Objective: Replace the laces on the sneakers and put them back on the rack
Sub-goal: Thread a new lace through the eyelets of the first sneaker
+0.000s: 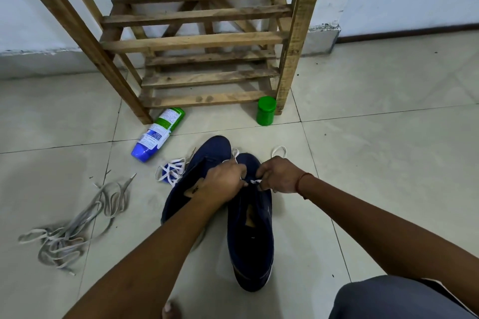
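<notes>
Two navy sneakers lie side by side on the tiled floor: the right sneaker (251,235) and the left sneaker (207,153), partly hidden under my forearm. Over the right sneaker's eyelets my left hand (223,182) and my right hand (277,175) each pinch a white lace (255,182). A loop of that lace (279,151) lies past the toe. A bundled white lace (171,171) sits beside the left sneaker. Worn grey laces (75,225) sprawl on the floor at left. The wooden rack (197,41) stands against the wall ahead.
A blue and green spray can (158,134) lies on its side by the rack's left leg. A green jar (266,111) stands by the right leg. My knee in grey fabric (394,298) fills the lower right corner.
</notes>
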